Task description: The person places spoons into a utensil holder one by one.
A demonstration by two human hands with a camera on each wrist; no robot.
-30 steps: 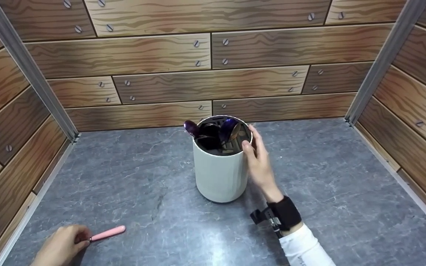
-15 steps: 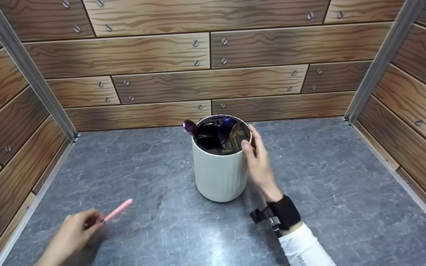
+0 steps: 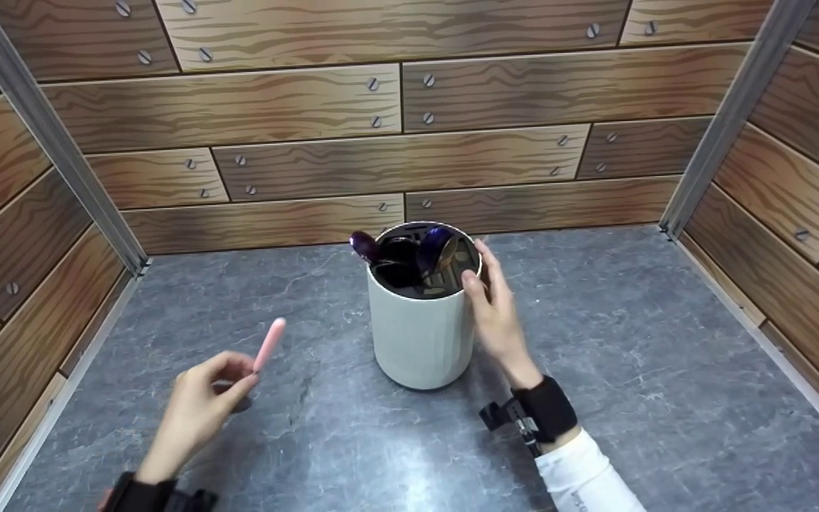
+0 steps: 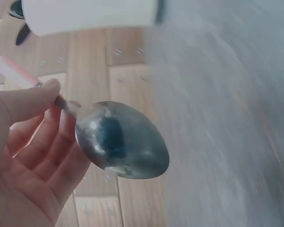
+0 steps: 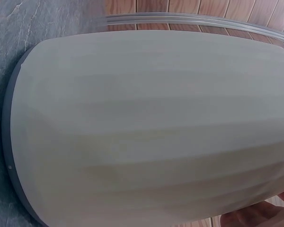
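A white cylindrical holder (image 3: pixel 420 327) stands on the grey stone counter (image 3: pixel 630 341), with several dark purple spoons (image 3: pixel 438 249) sticking out of its top. My right hand (image 3: pixel 484 281) holds the holder's right side just below the rim, thumb in front and fingers behind. In the right wrist view the holder's wall (image 5: pixel 151 127) fills the frame. My left hand (image 3: pixel 242 373) is raised left of the holder and pinches a pink-handled spoon (image 3: pixel 269 344), handle pointing up. In the left wrist view, thumb and fingers (image 4: pixel 35 101) pinch the neck above the metal bowl (image 4: pixel 120 142).
Wood-patterned walls (image 3: pixel 395 114) enclose the counter at the back and on both sides, with metal corner posts (image 3: pixel 47 135). Both wrists wear black camera straps (image 3: pixel 548 409). Bare grey counter lies all round the holder.
My left hand has lifted the pink-handled spoon off the counter and carried it up and right toward the holder, its handle tipping upright. The right hand and holder stay put.
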